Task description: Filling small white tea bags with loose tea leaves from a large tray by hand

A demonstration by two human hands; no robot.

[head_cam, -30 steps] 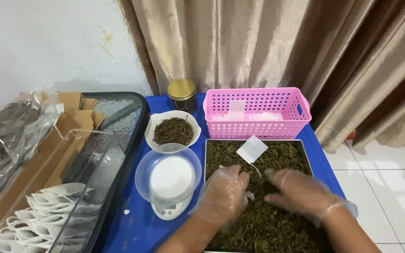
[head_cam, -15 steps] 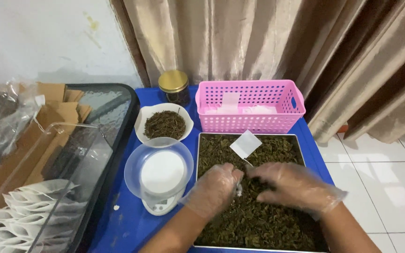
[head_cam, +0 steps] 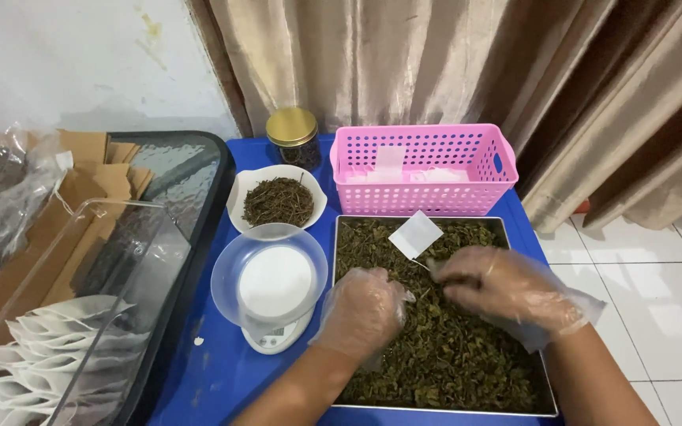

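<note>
A metal tray point(head_cam: 339, 260) on the blue table holds a bed of dried green leaves point(head_cam: 451, 363). Both my hands wear clear plastic gloves. My left hand point(head_cam: 365, 312) rests on the leaves at the tray's left side, fingers curled into them. My right hand point(head_cam: 507, 288) is over the middle of the tray, its fingertips pinched at the lower corner of a small white paper bag point(head_cam: 414, 234) that stands up above the leaves. The two hands are a few centimetres apart.
A small scale with a clear bowl point(head_cam: 270, 276) sits left of the tray. Behind it are a white bowl of dried twigs point(head_cam: 278, 201), a gold-lidded jar point(head_cam: 292, 130) and a pink basket point(head_cam: 424, 170). Far left: a clear box of white bags point(head_cam: 41, 355) and brown cardboard point(head_cam: 80, 181).
My hands have drawn closer together near the white bag. The left hand's spread fingers have curled into the leaves, and the right hand has moved up to the bag.
</note>
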